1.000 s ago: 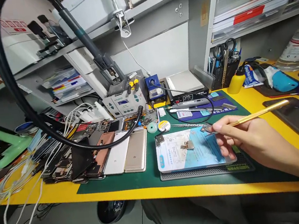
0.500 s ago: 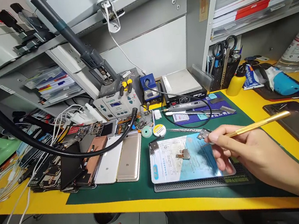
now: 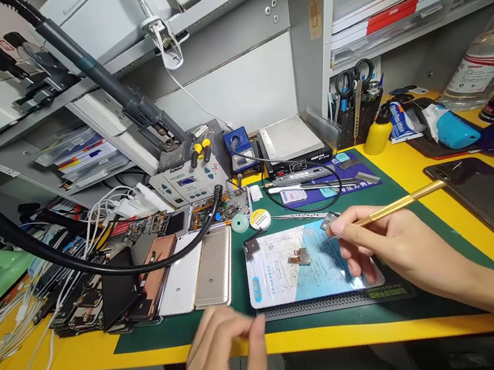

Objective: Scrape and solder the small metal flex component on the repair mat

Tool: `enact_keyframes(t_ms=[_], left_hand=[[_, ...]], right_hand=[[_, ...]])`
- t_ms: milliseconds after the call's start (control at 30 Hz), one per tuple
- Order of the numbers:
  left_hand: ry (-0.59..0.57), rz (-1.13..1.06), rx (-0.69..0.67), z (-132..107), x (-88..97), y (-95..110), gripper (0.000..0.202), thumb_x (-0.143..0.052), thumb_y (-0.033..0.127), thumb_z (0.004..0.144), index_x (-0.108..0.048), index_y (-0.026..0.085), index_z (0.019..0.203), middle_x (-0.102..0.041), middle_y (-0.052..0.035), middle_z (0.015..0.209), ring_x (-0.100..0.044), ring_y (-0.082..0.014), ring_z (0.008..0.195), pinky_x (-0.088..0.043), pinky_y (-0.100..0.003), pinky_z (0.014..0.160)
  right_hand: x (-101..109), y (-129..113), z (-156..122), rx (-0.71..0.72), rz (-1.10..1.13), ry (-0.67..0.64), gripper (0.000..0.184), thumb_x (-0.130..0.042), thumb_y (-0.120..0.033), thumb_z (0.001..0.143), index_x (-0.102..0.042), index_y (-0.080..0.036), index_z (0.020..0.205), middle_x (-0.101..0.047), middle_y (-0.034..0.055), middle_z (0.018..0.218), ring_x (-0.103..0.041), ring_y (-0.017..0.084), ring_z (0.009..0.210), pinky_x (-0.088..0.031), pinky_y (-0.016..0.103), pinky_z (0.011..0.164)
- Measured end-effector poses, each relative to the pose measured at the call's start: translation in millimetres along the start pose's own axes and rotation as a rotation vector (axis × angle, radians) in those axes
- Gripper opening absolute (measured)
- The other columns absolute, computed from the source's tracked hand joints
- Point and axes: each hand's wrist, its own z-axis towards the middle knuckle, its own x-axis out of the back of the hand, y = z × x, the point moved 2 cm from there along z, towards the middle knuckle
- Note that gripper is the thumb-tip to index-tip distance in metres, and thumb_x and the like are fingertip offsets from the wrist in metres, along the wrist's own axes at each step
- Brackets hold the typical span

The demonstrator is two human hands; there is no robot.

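My right hand (image 3: 374, 235) is closed over the right side of a blue and white card-like sheet (image 3: 270, 294). Thumb and fingers pinch a small silver metal part (image 3: 328, 221). A slim gold-handled tool (image 3: 406, 200) lies in the same hand, its shaft pointing up to the right and its other end hidden. My left hand (image 3: 228, 354), slightly blurred, is over the front table edge with bent fingers and thumb apart, nothing visible in it. On the sheet are a small metal piece with a copper-coloured flex cable (image 3: 301, 257) and a dark square part (image 3: 251, 247).
Phones (image 3: 215, 268) and stacked phone parts stand left of the sheet. A thick black hose (image 3: 103, 267) arches across the left side. Behind are a grey control station (image 3: 191, 177), a heating plate (image 3: 290, 138) and tweezers (image 3: 299, 217). A dark phone (image 3: 487, 208) lies right.
My left hand has risen from below the table to its front edge. My right hand keeps the metal part and gold tool, with little movement. The view has shifted slightly.
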Motion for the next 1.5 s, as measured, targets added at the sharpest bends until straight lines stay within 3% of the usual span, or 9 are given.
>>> enact_keyframes(t_ms=[67, 133, 233, 367, 900, 1300, 1500], left_hand=[[-0.082, 0.121, -0.237, 25, -16.0, 8, 0.022, -0.064, 0.004, 0.089, -0.067, 0.023, 0.099, -0.068, -0.0068, 0.089, -0.061, -0.0227, 0.089, -0.053, -0.039, 0.08], [-0.143, 0.217, -0.319, 39, -28.2, 5, 0.028, -0.064, 0.003, 0.088, -0.068, 0.018, 0.111, -0.068, -0.0153, 0.115, -0.058, -0.0297, 0.114, -0.053, -0.049, 0.096], [-0.198, 0.3, -0.338, 46, -39.1, -2, 0.031, -0.064, 0.006, 0.087, -0.069, 0.012, 0.117, -0.06, -0.0215, 0.137, -0.048, -0.0381, 0.133, -0.046, -0.062, 0.11], [-0.258, 0.327, -0.33, 48, -46.0, -3, 0.036, -0.062, 0.009, 0.087, -0.069, 0.012, 0.122, -0.053, -0.0215, 0.149, -0.04, -0.0422, 0.142, -0.037, -0.071, 0.117], [-0.309, 0.329, -0.338, 57, -52.5, -3, 0.039, -0.059, 0.008, 0.086, -0.07, 0.014, 0.123, -0.052, -0.0202, 0.151, -0.04, -0.0418, 0.143, -0.035, -0.073, 0.118], [-0.308, 0.281, -0.33, 58, -51.9, -4, 0.038, -0.058, 0.007, 0.087, -0.065, 0.01, 0.125, -0.054, -0.0212, 0.147, -0.04, -0.0389, 0.143, -0.04, -0.066, 0.117], [-0.341, 0.282, -0.343, 62, -54.1, 2, 0.041, -0.058, 0.005, 0.086, -0.067, 0.01, 0.126, -0.051, -0.0212, 0.148, -0.039, -0.0397, 0.143, -0.038, -0.068, 0.118]], right_hand=[[0, 0, 0, 0.003, 0.001, -0.009, 0.052, -0.071, -0.071, 0.086, -0.062, -0.02, 0.081, -0.068, 0.0018, 0.059, -0.06, 0.014, 0.043, -0.045, 0.024, 0.041], [-1, -1, 0, 0.008, 0.008, -0.016, 0.051, -0.072, -0.069, 0.086, -0.061, -0.02, 0.079, -0.067, 0.0011, 0.058, -0.059, 0.014, 0.043, -0.045, 0.024, 0.041], [-1, -1, 0, 0.008, 0.023, -0.017, 0.047, -0.074, -0.065, 0.086, -0.061, -0.02, 0.078, -0.067, 0.0011, 0.057, -0.059, 0.014, 0.043, -0.045, 0.023, 0.041], [-2, -3, 1, 0.002, 0.038, -0.013, 0.046, -0.076, -0.061, 0.085, -0.06, -0.02, 0.074, -0.067, 0.0017, 0.055, -0.058, 0.014, 0.041, -0.044, 0.022, 0.04], [-2, -3, -2, -0.024, 0.127, -0.025, 0.037, -0.083, -0.053, 0.08, -0.065, -0.021, 0.078, -0.064, -0.0014, 0.062, -0.061, 0.013, 0.048, -0.047, 0.019, 0.041], [-2, -3, -2, -0.024, 0.137, -0.035, 0.047, -0.079, -0.065, 0.083, -0.063, -0.02, 0.08, -0.062, -0.002, 0.065, -0.062, 0.012, 0.051, -0.048, 0.018, 0.042], [-2, -2, -5, -0.021, 0.127, -0.052, 0.047, -0.077, -0.065, 0.085, -0.063, -0.02, 0.079, -0.062, -0.0024, 0.063, -0.064, 0.012, 0.053, -0.049, 0.017, 0.044]])
